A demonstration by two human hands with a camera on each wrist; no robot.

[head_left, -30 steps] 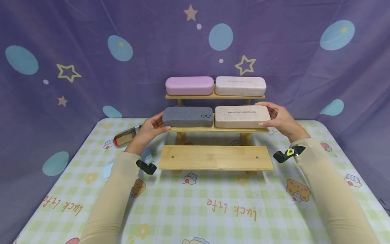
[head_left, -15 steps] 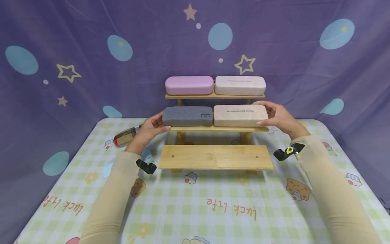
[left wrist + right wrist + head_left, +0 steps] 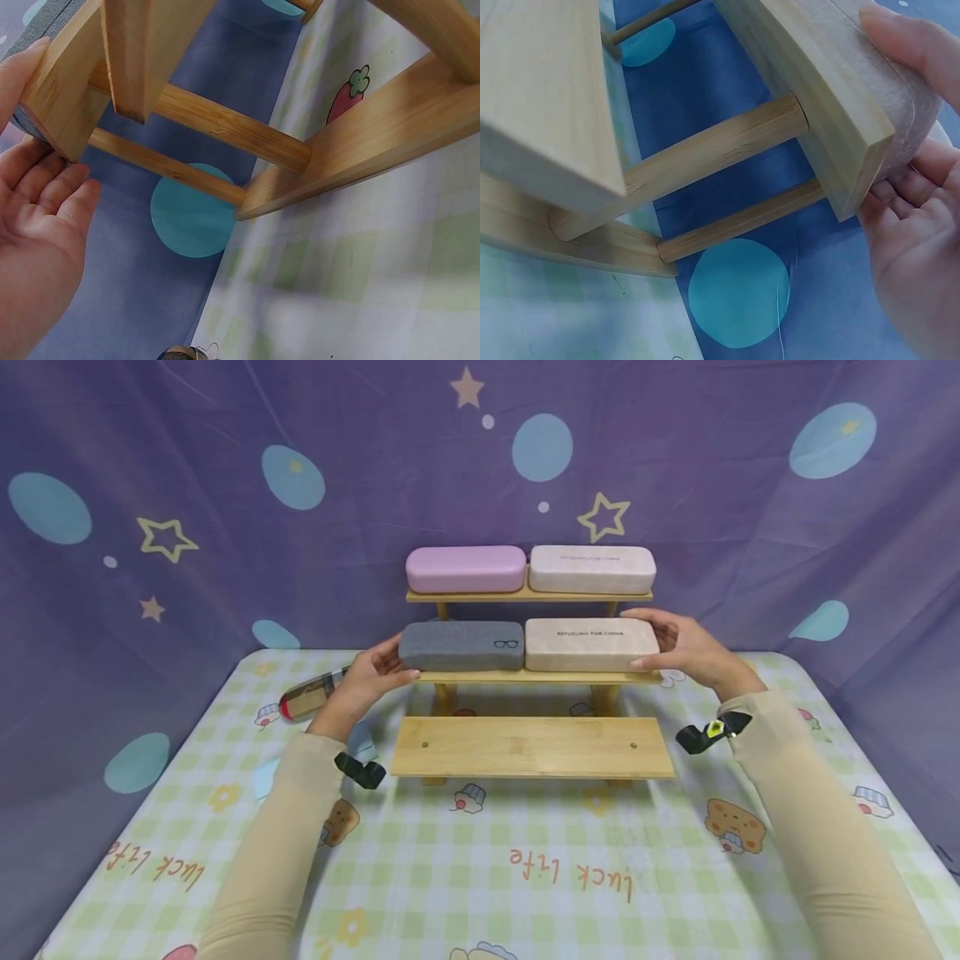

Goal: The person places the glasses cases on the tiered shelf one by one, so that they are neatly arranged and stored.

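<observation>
Slid slightly left since a second ago, the beige case (image 3: 592,647) leaves only a thin seam beside the gray case (image 3: 457,646). Both lie on the middle shelf (image 3: 540,677), outer ends near its edges. The right hand (image 3: 693,652) clamps the beige end, the left hand (image 3: 363,683) the gray. Dark lettering crosses the beige top; glasses mark the gray.

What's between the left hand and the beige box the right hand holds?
The head view shows the gray case, with the glasses picture, between the left hand and the beige box.
</observation>
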